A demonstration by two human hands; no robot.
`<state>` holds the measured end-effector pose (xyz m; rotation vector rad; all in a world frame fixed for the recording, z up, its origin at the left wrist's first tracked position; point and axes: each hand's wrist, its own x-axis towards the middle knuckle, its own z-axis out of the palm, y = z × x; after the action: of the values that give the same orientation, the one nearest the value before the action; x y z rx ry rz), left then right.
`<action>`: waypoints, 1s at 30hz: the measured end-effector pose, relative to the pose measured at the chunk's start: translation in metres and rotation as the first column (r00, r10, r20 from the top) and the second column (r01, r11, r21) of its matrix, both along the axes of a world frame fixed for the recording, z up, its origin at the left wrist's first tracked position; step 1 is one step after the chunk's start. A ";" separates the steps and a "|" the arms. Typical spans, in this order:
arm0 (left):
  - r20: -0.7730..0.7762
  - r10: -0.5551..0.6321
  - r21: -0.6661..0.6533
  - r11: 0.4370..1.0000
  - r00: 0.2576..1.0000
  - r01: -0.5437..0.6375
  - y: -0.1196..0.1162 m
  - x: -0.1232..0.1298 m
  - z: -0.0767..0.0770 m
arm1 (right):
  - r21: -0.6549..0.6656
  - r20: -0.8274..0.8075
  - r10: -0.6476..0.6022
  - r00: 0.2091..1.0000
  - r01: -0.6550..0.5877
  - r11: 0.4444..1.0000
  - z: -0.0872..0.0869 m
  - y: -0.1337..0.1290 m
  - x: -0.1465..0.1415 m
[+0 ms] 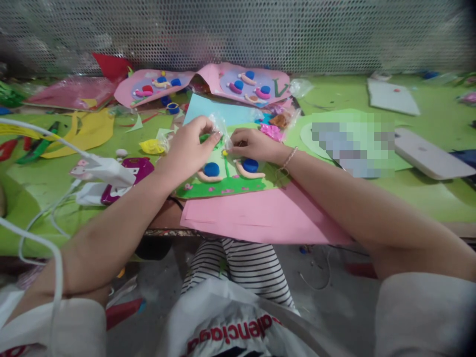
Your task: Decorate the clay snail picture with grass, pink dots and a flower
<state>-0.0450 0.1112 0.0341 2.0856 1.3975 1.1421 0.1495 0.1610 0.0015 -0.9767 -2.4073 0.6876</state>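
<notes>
My left hand (197, 141) and my right hand (253, 144) meet above a green paper picture (219, 188). Between their fingertips is a small clear plastic bag (220, 124), pinched from both sides. Some green material shows beside my left fingers; whether it lies in the bag I cannot tell. On the picture are two clay snails with blue shells, one with its blue shell (211, 169) under my left hand, the other with its blue shell (250, 165) below my right. A green clay stem (226, 166) with a yellow tip stands between them. Pink sheets (241, 218) lie beneath the picture.
Finished pink snail pictures (245, 84) lie at the back before a perforated metal screen (238, 34). White chargers (107, 171) with cables and green-handled scissors (40, 144) are at left. A white phone (427, 153) lies at right. Pink clay (272, 132) sits behind my right hand.
</notes>
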 end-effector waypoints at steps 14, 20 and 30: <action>0.072 0.029 0.060 0.998 0.997 -0.033 0.001 -0.002 0.005 | -0.266 -0.119 -0.195 0.973 0.158 0.951 0.002 -0.007 -0.008; 0.086 0.029 0.075 0.997 0.996 -0.035 0.000 -0.002 0.006 | -0.261 -0.118 -0.205 0.972 0.169 0.950 0.002 -0.007 -0.010; 0.080 0.002 0.074 0.997 0.997 -0.007 0.002 -0.002 0.003 | -0.270 -0.099 -0.089 0.991 0.060 0.961 0.003 -0.007 -0.004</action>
<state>-0.0470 0.1131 0.0369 2.0632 1.3428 1.2829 0.1454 0.1536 0.0041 -1.0973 -2.2077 1.0301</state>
